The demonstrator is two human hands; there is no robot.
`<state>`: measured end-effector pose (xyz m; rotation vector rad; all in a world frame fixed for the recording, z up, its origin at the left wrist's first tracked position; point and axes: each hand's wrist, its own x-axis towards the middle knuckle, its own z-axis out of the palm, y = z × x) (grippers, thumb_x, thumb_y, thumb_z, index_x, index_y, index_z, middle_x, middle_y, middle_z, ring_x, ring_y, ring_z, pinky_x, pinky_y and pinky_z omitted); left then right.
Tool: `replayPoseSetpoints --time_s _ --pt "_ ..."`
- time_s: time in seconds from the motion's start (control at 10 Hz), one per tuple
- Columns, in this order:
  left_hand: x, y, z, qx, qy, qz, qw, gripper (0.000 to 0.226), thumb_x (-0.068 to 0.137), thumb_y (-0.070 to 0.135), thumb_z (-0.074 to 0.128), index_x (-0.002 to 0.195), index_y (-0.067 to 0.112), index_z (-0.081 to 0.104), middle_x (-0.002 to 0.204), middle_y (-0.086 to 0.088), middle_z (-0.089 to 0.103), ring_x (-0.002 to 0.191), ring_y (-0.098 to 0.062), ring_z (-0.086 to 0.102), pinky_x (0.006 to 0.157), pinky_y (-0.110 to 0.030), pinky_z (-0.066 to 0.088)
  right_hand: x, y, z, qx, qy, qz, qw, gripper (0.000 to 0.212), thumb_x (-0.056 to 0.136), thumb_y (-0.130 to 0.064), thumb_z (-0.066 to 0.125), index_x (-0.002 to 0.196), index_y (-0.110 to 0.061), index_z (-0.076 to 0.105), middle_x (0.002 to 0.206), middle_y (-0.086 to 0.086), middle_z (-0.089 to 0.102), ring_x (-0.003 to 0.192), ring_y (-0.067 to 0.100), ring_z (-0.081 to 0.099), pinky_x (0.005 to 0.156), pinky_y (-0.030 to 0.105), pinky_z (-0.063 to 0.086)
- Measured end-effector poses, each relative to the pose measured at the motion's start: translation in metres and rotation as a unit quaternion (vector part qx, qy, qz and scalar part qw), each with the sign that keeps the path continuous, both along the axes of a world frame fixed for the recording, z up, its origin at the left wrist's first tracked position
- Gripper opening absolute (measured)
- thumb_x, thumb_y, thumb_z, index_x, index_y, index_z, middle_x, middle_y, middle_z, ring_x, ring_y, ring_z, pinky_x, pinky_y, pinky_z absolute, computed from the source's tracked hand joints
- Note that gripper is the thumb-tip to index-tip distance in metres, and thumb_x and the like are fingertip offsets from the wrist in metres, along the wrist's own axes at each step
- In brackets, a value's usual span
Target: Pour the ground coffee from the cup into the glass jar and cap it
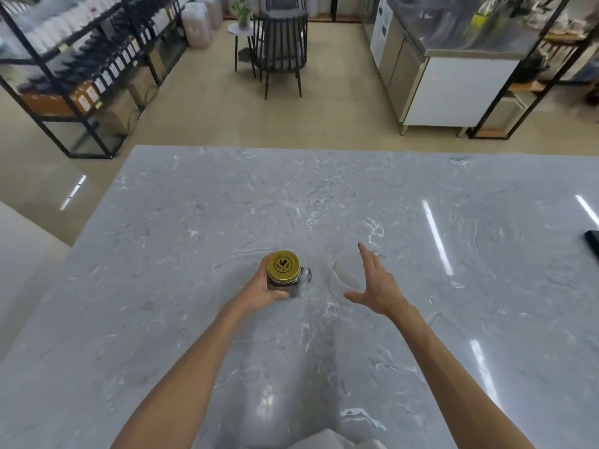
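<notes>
A glass jar point(299, 280) with a side handle stands on the grey marble table point(194, 238), dark ground coffee inside it. A gold lid point(284, 266) with a black rooster emblem sits on its mouth. My left hand point(264, 291) is wrapped around the jar's left side and holds it. My right hand point(376, 281) hovers just right of the jar, fingers spread, palm facing the jar, holding nothing. No cup is in view.
A black flat object point(592, 241) pokes in at the table's right edge. Beyond the far table edge are a black chair point(280, 50), a small round side table point(241, 30), metal shelving point(81, 69) on the left and a steel counter unit point(453, 79) on the right.
</notes>
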<state>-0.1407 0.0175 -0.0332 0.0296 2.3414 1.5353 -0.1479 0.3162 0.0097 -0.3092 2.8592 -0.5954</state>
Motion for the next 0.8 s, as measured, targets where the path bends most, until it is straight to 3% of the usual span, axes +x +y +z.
replayPoseSetpoints --time_s 0.1,0.2,0.5,0.8 --pt "0.000 0.000 0.003 0.004 -0.016 -0.005 1.000 0.100 0.075 -0.015 0.079 0.152 0.009 0.018 0.145 -0.011 0.043 0.136 -0.020 0.043 0.109 -0.023 0.037 -0.002 0.000 -0.002 0.009 0.005 0.005 1.000 0.120 0.074 -0.049 0.079 0.156 -0.020 -0.003 0.160 0.002 0.014 0.137 0.025 0.036 0.099 0.046 0.045" --pt "0.000 0.000 0.005 -0.001 -0.019 -0.005 1.000 0.101 0.075 -0.015 0.080 0.151 0.009 0.018 0.143 -0.010 0.044 0.134 -0.018 0.044 0.102 -0.013 0.038 -0.004 0.000 -0.002 0.013 -0.004 0.005 1.000 0.120 0.075 -0.049 0.079 0.156 -0.018 -0.004 0.161 0.002 0.010 0.138 0.024 0.034 0.101 0.047 0.044" --pt "-0.001 0.000 0.005 -0.005 -0.039 -0.002 0.999 0.102 0.076 -0.014 0.079 0.152 0.015 0.017 0.143 -0.006 0.043 0.138 -0.021 0.042 0.107 -0.023 0.033 -0.002 -0.002 -0.004 0.046 0.006 0.016 0.999 0.123 0.078 -0.053 0.074 0.154 -0.013 -0.013 0.162 0.001 -0.011 0.146 0.022 0.020 0.107 0.043 0.039" --pt "0.010 0.001 0.011 -0.001 -0.042 -0.026 0.999 0.124 0.076 -0.014 0.079 0.160 0.017 -0.008 0.163 -0.008 0.022 0.151 -0.024 0.023 0.118 -0.030 0.029 0.000 -0.003 0.006 0.106 0.004 0.021 0.994 0.131 0.072 -0.070 0.067 0.151 -0.018 -0.024 0.159 0.004 -0.023 0.148 0.025 -0.011 0.118 0.053 0.003"
